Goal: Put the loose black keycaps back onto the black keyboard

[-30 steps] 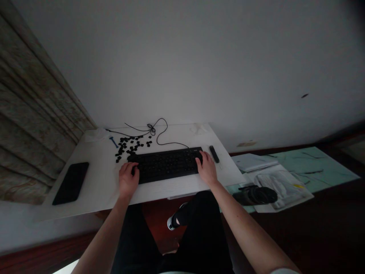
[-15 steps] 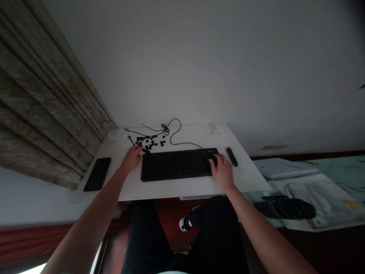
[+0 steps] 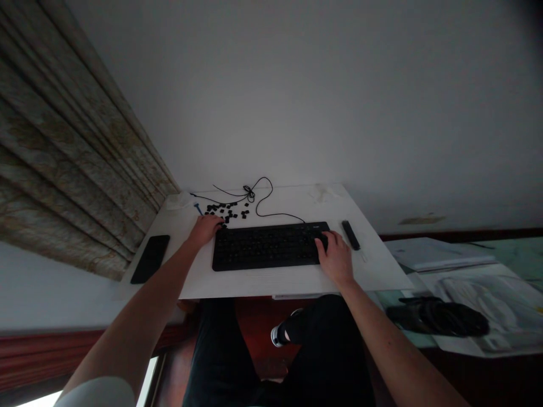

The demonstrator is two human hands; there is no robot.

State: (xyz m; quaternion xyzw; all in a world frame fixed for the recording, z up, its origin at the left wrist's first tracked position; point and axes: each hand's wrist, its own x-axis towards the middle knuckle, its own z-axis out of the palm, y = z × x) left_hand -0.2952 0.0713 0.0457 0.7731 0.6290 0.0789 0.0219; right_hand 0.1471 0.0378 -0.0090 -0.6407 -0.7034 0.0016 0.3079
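Note:
A black keyboard (image 3: 269, 246) lies on the white desk (image 3: 271, 285), and my right hand (image 3: 335, 257) rests on its right end with curled fingers. My left hand (image 3: 205, 230) reaches past the keyboard's top left corner. Its fingertips are at the edge of a scatter of loose black keycaps (image 3: 227, 212). Whether those fingers hold a keycap is hidden. A small blue tool (image 3: 198, 208) lies just beyond my left hand. A black cable (image 3: 258, 195) loops behind the keyboard in a loose knot.
A black phone (image 3: 150, 259) lies at the desk's left end, and a slim black remote (image 3: 350, 235) lies right of the keyboard. A pleated curtain (image 3: 72, 152) hangs left, a wall stands behind, and papers and a dark object (image 3: 436, 316) lie lower right.
My left hand has moved from the keyboard's left end forward to the loose keycaps. The view has swung, shifting the desk rightward in the picture. My right hand stays on the keyboard.

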